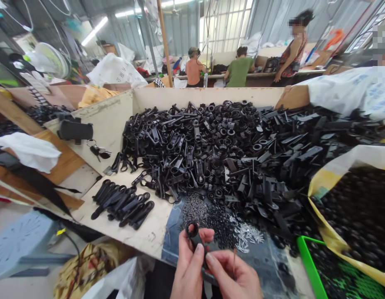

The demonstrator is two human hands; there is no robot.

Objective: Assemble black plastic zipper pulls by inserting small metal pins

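Note:
My left hand (188, 265) and my right hand (232, 274) meet at the bottom centre, both closed on one black plastic part (194, 234) with a ring at its top end. My right hand also pinches a thin pin-like piece (234, 261). Just beyond the hands lies a scatter of small metal pins and black bits (223, 224) on a dark sheet. A row of finished-looking black parts (124, 204) lies to the left on the board. A big heap of black plastic parts (217, 149) fills the wooden bin ahead.
A yellow-rimmed sack of black pieces (360, 211) and a green crate edge (307, 261) stand at right. Keys (98, 150), a black pouch (74, 130) and a white cloth (30, 151) lie left. A blue stool (21, 245) stands lower left. Other people work at a far table (242, 70).

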